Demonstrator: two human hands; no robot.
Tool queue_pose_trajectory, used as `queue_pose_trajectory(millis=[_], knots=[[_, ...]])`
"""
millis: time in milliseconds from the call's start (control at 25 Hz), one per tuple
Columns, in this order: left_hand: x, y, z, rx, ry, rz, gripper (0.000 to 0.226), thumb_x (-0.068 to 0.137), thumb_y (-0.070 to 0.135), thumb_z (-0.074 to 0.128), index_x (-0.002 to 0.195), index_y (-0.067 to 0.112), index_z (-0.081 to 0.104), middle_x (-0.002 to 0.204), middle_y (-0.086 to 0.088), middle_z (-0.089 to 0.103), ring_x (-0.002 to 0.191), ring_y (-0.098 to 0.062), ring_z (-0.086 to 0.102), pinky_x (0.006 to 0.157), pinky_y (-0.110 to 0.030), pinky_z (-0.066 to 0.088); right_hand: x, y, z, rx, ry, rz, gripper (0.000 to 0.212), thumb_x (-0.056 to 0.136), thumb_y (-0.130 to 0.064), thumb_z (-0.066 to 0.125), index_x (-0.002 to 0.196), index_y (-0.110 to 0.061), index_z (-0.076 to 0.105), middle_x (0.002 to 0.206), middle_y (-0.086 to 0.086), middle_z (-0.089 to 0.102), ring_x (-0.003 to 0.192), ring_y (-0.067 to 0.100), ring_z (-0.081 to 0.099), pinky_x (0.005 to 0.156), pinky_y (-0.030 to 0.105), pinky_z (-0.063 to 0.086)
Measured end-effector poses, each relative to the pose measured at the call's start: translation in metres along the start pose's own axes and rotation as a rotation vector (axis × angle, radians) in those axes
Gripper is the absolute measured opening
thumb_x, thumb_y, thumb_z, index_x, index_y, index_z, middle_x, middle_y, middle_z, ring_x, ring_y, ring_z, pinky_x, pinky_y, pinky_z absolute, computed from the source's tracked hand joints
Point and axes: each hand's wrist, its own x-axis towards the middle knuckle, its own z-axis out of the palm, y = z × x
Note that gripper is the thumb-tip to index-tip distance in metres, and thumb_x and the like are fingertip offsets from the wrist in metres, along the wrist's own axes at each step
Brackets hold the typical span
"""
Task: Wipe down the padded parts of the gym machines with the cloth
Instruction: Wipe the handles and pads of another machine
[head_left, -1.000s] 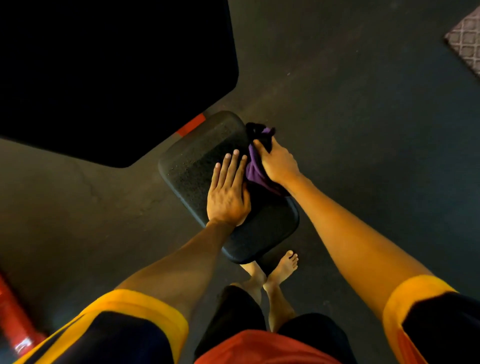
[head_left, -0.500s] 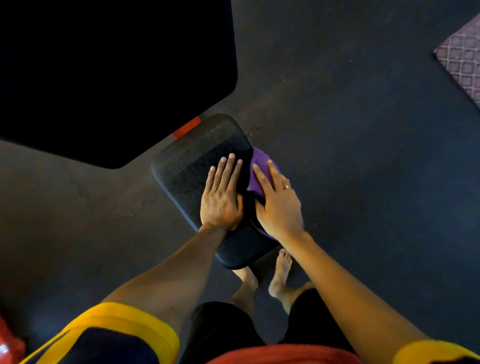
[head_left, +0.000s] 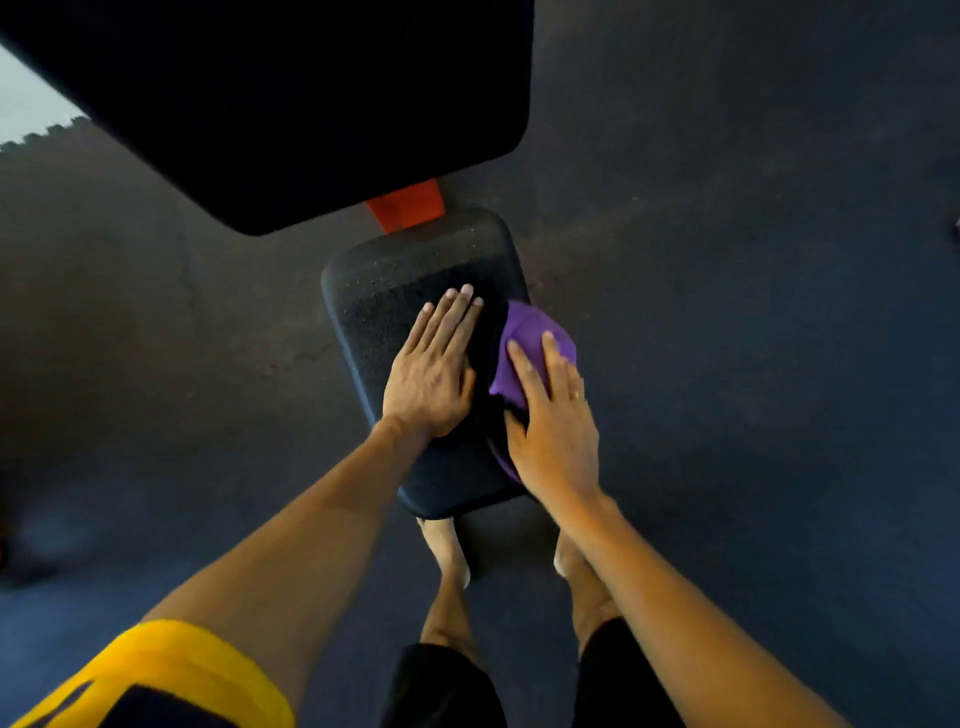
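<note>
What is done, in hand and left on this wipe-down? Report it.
Done: nothing shows as finished; no wiped area can be told apart. In hand: the right hand presses the purple cloth on the right edge of the small black textured rectangular pad, the left hand flat on its top. Left: the rest of that pad, and the large smooth black pad above it.

Open floor (head_left: 753, 364) right of small pad (head_left: 395, 291); big pad (head_left: 311, 104) just beyond

No text, label, brand or number can be read anywhere (the pad (head_left: 405, 270), the cloth (head_left: 530, 332) and the sleeve (head_left: 171, 665) at lower left are plain).
</note>
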Motion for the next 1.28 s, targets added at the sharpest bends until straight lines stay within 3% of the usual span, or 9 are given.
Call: queue_pose_trajectory(millis=[120, 320, 440, 600, 840, 960, 1120, 1200, 1280], knots=[[-0.001, 0.003, 0.004, -0.016, 0.061, -0.146, 0.07, 0.094, 0.027, 0.032, 0.161, 0.011, 0.021, 0.17, -0.006, 0.011, 0.157, -0.017, 0.002, 0.128, -0.039, -0.002, -0.02, 0.009, 0.009, -0.03, -0.034, -0.054, 0.075, 0.095, -0.044, 0.048, 0.163, -0.039, 0.015, 0.172, 0.001, 0.0, 0.156, 0.039, 0.006, 0.117, 0.061, 0.036], [0.006, 0.01, 0.013, 0.041, 0.098, -0.366, 0.064, 0.107, 0.035, 0.034, 0.163, 0.013, 0.011, 0.169, -0.004, 0.0, 0.157, -0.02, -0.004, 0.128, -0.043, -0.003, 0.08, -0.003, 0.007, -0.068, -0.019, -0.175, 0.066, 0.097, -0.036, 0.057, 0.158, -0.035, 0.032, 0.171, 0.006, 0.012, 0.154, 0.046, 0.01, 0.118, 0.065, 0.029], [0.012, 0.018, 0.01, 0.024, 0.11, -0.419, 0.066, 0.101, 0.036, 0.025, 0.162, 0.014, 0.018, 0.17, -0.006, 0.01, 0.157, -0.021, 0.002, 0.128, -0.042, -0.002, 0.136, -0.009, -0.005, 0.029, -0.053, -0.132, 0.066, 0.099, -0.04, 0.057, 0.158, -0.04, 0.028, 0.171, -0.001, 0.01, 0.152, 0.04, 0.02, 0.111, 0.061, 0.042], [0.023, 0.022, 0.006, -0.007, 0.179, -0.476, 0.064, 0.099, 0.036, 0.027, 0.157, 0.011, 0.032, 0.166, -0.009, 0.026, 0.156, -0.025, 0.016, 0.128, -0.045, 0.008, 0.106, -0.004, -0.004, 0.228, 0.024, 0.07, 0.068, 0.098, -0.047, 0.056, 0.158, -0.037, 0.025, 0.166, -0.003, 0.023, 0.144, 0.033, 0.04, 0.102, 0.059, 0.05], [0.026, 0.022, 0.014, 0.049, 0.166, -0.471, 0.064, 0.102, 0.035, 0.023, 0.163, 0.015, 0.016, 0.17, -0.006, 0.009, 0.158, -0.02, 0.002, 0.128, -0.044, 0.003, 0.155, -0.001, -0.011, -0.02, -0.087, -0.227, 0.065, 0.099, -0.04, 0.058, 0.158, -0.036, 0.03, 0.17, 0.002, 0.01, 0.15, 0.041, 0.023, 0.111, 0.057, 0.043], [0.027, 0.023, 0.015, 0.051, 0.18, -0.484, 0.062, 0.103, 0.035, 0.024, 0.162, 0.016, 0.017, 0.17, -0.005, 0.011, 0.158, -0.019, 0.002, 0.128, -0.045, 0.006, 0.2, -0.012, -0.014, 0.14, -0.113, -0.138, 0.054, 0.101, -0.046, 0.054, 0.152, -0.037, 0.039, 0.16, -0.002, 0.032, 0.139, 0.038, 0.043, 0.106, 0.051, 0.043], [0.027, 0.023, 0.015, 0.045, 0.187, -0.49, 0.061, 0.104, 0.035, 0.023, 0.163, 0.019, 0.015, 0.171, -0.002, 0.009, 0.157, -0.016, 0.0, 0.128, -0.044, 0.005, 0.221, -0.009, -0.019, 0.487, -0.106, 0.235, 0.056, 0.097, -0.06, 0.054, 0.144, -0.033, 0.047, 0.138, 0.005, 0.061, 0.128, 0.034, 0.057, 0.1, 0.04, 0.042], [0.027, 0.022, 0.016, 0.049, 0.194, -0.493, 0.061, 0.104, 0.035, 0.022, 0.162, 0.018, 0.017, 0.17, -0.002, 0.01, 0.157, -0.017, 0.001, 0.128, -0.044, 0.005, 0.204, -0.009, -0.019, 0.566, -0.118, 0.316, 0.066, 0.094, -0.063, 0.055, 0.149, -0.029, 0.042, 0.141, 0.007, 0.059, 0.129, 0.034, 0.056, 0.103, 0.042, 0.043], [0.025, 0.021, 0.017, 0.057, 0.185, -0.482, 0.063, 0.103, 0.036, 0.021, 0.162, 0.016, 0.018, 0.17, -0.003, 0.009, 0.157, -0.017, 0.0, 0.128, -0.043, 0.004, 0.161, -0.006, -0.012, 0.423, -0.066, 0.181, 0.072, 0.094, -0.059, 0.058, 0.155, -0.027, 0.034, 0.154, 0.006, 0.044, 0.138, 0.034, 0.048, 0.106, 0.048, 0.044]])
